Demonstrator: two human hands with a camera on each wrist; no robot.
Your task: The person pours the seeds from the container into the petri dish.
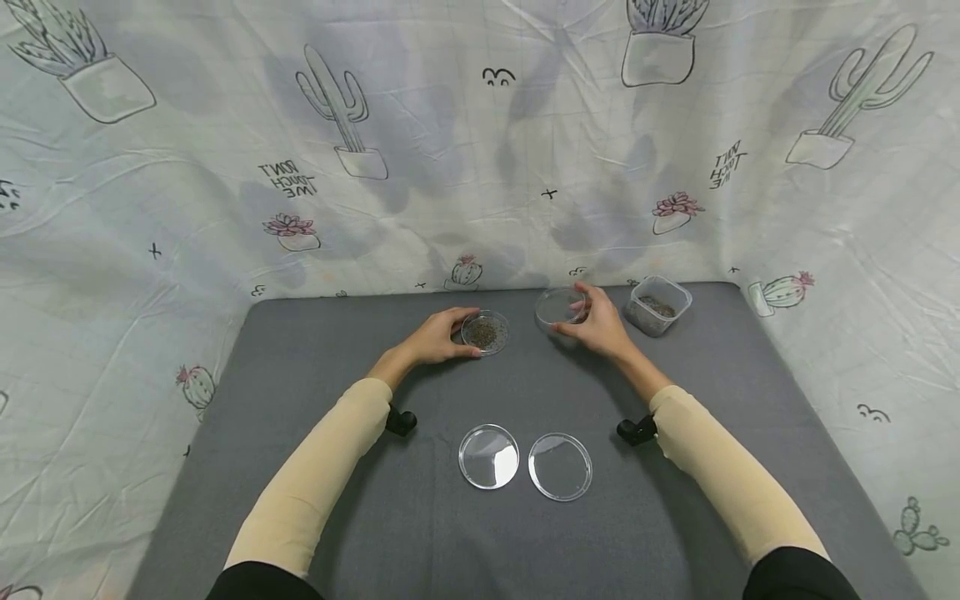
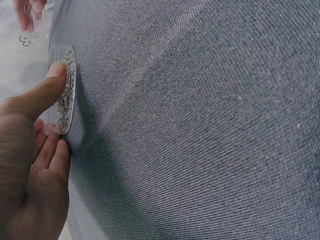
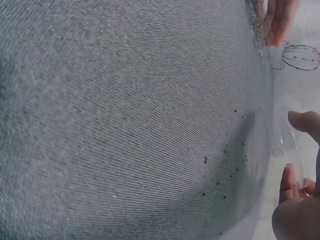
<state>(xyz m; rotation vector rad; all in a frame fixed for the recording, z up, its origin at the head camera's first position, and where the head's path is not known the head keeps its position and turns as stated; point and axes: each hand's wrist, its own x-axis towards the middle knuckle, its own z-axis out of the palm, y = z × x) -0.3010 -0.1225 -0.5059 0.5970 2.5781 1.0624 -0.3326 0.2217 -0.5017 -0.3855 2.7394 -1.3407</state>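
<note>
seeds fill the petri dish (image 1: 484, 333) that the left hand (image 1: 437, 337) steadies flat on the grey mat (image 1: 420, 533), thumb and fingers curled round its rim. right hand (image 1: 600, 327) pinches a clear lid (image 1: 558, 306) by its edge, lifted and tilted, just beside the plastic tub (image 1: 657, 305) of seeds. both pieces look light, stiff, thin and slippery, likely brittle, so the rim is the safest place to hold. being round, neither has a long axis; the dish opens upward, the lid faces toward the dish. two empty dishes (image 1: 488, 456) lie nearer the person.
</note>
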